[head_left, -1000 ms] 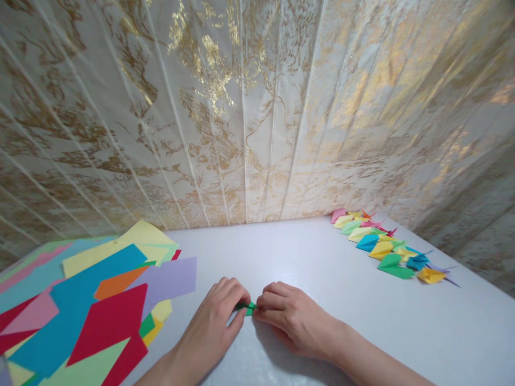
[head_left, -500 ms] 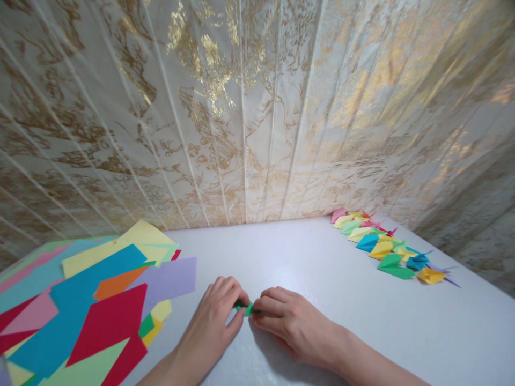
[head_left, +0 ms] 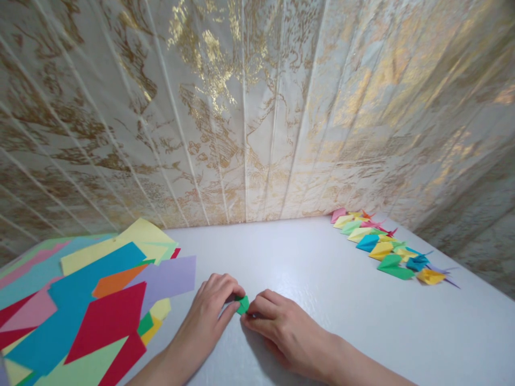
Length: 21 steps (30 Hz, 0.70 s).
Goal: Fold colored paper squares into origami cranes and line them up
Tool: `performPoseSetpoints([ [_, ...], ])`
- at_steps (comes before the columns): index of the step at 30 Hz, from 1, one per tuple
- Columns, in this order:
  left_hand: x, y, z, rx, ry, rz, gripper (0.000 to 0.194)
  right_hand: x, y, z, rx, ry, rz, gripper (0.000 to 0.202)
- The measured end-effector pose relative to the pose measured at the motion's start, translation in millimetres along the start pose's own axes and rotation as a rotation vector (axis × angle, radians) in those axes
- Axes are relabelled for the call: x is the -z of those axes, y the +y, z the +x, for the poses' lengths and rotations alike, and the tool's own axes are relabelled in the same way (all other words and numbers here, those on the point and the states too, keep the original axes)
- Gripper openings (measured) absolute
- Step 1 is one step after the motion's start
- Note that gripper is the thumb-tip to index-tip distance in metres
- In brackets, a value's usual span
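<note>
A small folded piece of green paper (head_left: 243, 305) is held just above the white table, between my two hands. My left hand (head_left: 215, 305) pinches its left side between thumb and fingers. On the other side, the fingertips of my right hand (head_left: 273, 319) are closed on its right edge. Much of the paper is covered by the fingers, so its full folded shape cannot be made out.
Loose coloured paper sheets, such as a red one (head_left: 108, 321) and a purple one (head_left: 171, 276), overlap at the left. Folded paper figures, among them a green one (head_left: 395, 267) and a yellow one (head_left: 430, 276), line the right side. A gold-patterned curtain (head_left: 245, 134) hangs behind the white table (head_left: 257, 246).
Both hands have shifted slightly left with the green paper. The paper now looks turned more upright, with more of its face showing between the fingers.
</note>
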State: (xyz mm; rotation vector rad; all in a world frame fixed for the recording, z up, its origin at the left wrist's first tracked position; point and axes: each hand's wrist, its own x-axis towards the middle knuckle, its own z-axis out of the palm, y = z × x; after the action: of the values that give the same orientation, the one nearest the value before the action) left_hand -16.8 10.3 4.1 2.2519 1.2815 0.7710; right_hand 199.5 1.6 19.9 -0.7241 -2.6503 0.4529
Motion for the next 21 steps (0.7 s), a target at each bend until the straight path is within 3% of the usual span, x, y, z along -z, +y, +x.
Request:
performPoseSetpoints([
  [12, 3.8, 1.5, -0.4, -0.006, -0.005, 0.024, 0.013, 4.3, -4.6, -2.8, -0.048, 0.002, 0.058, 0.049],
  [21, 5.9, -2.0, -0.4, -0.017, -0.017, 0.002, 0.016, 4.2, -4.7, -4.0, -0.078, -0.002, 0.1, 0.046],
])
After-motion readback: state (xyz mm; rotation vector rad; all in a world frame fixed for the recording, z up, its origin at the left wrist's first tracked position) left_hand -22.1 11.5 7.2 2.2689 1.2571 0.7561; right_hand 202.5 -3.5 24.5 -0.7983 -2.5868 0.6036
